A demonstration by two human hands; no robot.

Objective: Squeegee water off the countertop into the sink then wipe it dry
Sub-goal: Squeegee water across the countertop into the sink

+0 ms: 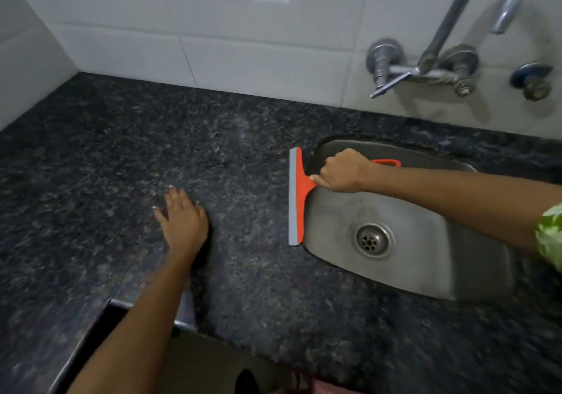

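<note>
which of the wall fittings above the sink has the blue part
The rightmost wall valve, past the two plain chrome flanges that carry the tap; it alone has a blue collar.

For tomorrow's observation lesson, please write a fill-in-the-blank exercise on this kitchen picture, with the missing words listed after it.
1. The right hand grips the handle of an orange ____.
2. The squeegee's blade lies along the left rim of the steel ____.
3. The left hand rests palm down on the dark speckled ____.
4. The wall behind the tap is covered in white ____.

Missing words: squeegee; sink; countertop; tiles
</note>
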